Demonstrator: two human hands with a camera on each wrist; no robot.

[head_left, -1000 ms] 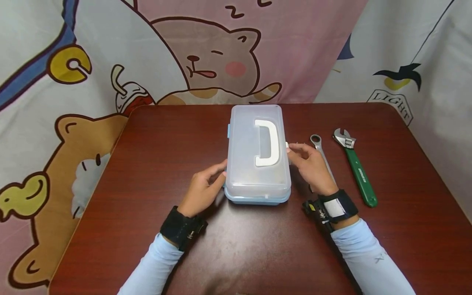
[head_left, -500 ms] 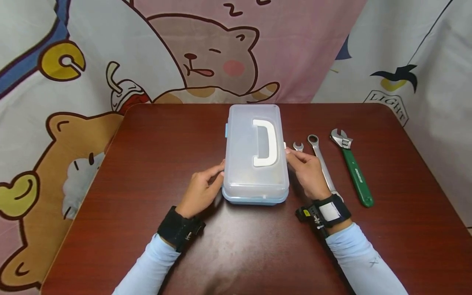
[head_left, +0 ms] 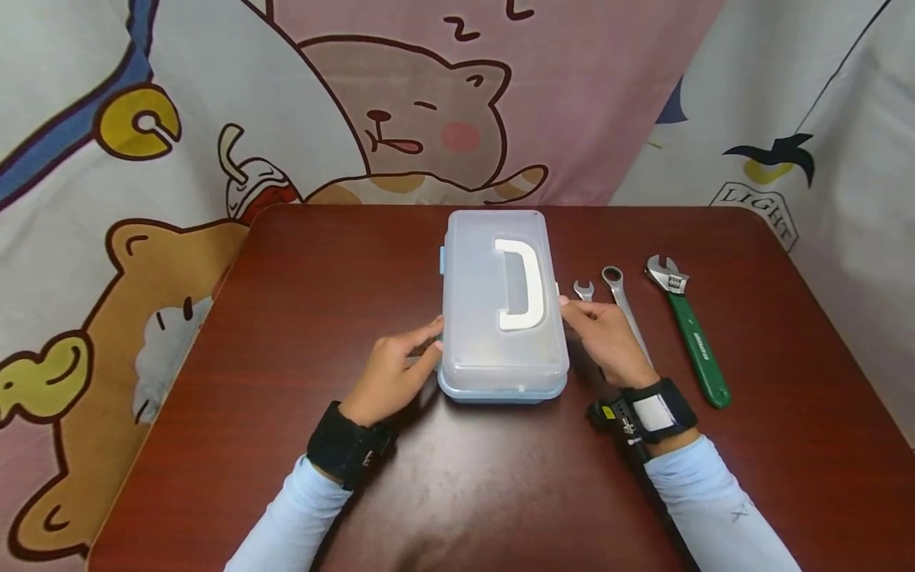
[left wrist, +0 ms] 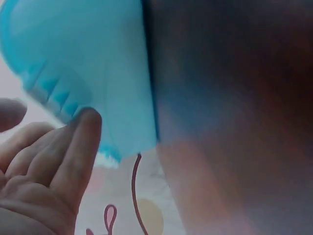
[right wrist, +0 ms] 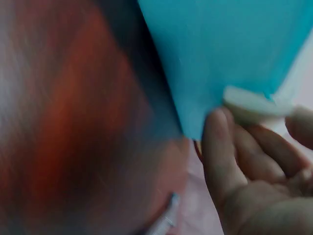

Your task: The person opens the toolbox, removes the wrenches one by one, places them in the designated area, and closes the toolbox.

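Observation:
A plastic storage box (head_left: 500, 349) with a clear lid, white handle (head_left: 529, 286) and light blue base lies closed on the table. At its left side is my left hand (head_left: 389, 377), fingers extended; in the left wrist view, the fingertips (left wrist: 89, 120) meet the blue wall by the ridged hinge (left wrist: 56, 98). My right hand (head_left: 608, 338) is at the opposite side. There, in the right wrist view, thumb and fingers pinch a white latch (right wrist: 254, 105) that sticks out from the blue wall (right wrist: 210, 54).
Right of the box lie a small open-end wrench (head_left: 584, 291), partly behind the right hand, a ring-ended wrench (head_left: 623, 302) and a green-handled adjustable wrench (head_left: 689, 330). They rest on the dark red wooden table (head_left: 343, 262). A cartoon-printed cloth (head_left: 572, 87) hangs behind.
My right hand has slid slightly toward me along the box's side, bringing the small open-end wrench into sight. The left hand stays at the hinge side, and the lid remains closed.

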